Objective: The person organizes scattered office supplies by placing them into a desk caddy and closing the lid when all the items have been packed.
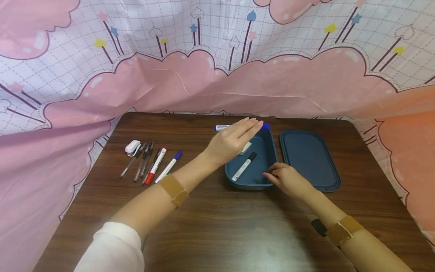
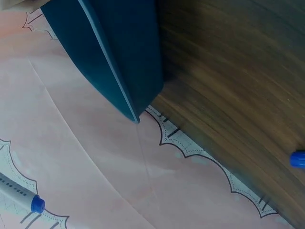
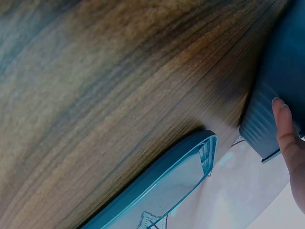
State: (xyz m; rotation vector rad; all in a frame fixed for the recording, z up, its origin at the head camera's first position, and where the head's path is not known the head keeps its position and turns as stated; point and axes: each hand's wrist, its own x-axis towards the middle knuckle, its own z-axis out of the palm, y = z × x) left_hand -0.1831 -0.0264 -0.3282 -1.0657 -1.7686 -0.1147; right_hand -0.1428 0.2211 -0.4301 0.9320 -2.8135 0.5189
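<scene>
My left hand (image 1: 249, 125) hovers palm down over the far end of an open dark blue box (image 1: 252, 186), fingers straight and together, thumb hidden. A blue marker (image 1: 222, 127) runs crosswise under the fingers and looks held off the table; its blue end (image 2: 34, 203) shows against the curtain. The box holds a black-capped marker (image 1: 244, 166) and a small white item (image 1: 245, 148). My right hand (image 1: 272, 174) rests its fingertips (image 3: 288, 143) against the box's near right corner (image 3: 271, 109).
The box's blue lid (image 1: 309, 158) lies flat right of the box. At the table's left lie a white correction tape (image 1: 132, 147), several dark pens (image 1: 142, 160), a red marker (image 1: 155, 165) and a blue pen (image 1: 170, 166). A pink curtain (image 1: 217, 83) hangs behind.
</scene>
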